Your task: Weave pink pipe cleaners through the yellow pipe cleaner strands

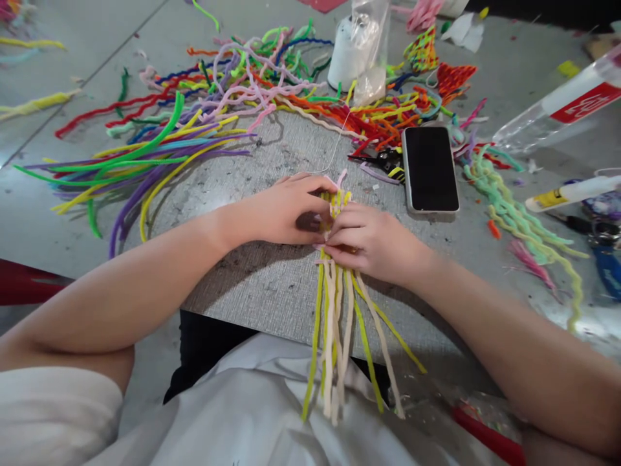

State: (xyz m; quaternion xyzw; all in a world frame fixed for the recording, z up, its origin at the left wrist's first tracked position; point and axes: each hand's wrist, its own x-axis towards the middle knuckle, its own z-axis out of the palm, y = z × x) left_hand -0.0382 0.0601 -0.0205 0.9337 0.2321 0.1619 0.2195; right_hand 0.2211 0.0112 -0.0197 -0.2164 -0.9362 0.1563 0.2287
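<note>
Between my hands lies a woven piece of yellow and cream pipe cleaners (339, 291), its loose ends hanging over the table's near edge toward my lap. My left hand (298, 210) grips the woven part from the left, thumb and fingers closing on its edge. From the right, my right hand (371, 239) pinches the strands just below the woven section, its fingers bent over them. A pink strand end shows above the weave. The fingers partly hide the weave itself.
Loose pipe cleaners (145, 155) are heaped at the left and back. A phone (431, 169) lies right of my hands, near black scissors (383, 158). A white thread cone (347, 55) stands behind. A plastic bottle (557, 103) and a mint braided piece (514, 200) are at right.
</note>
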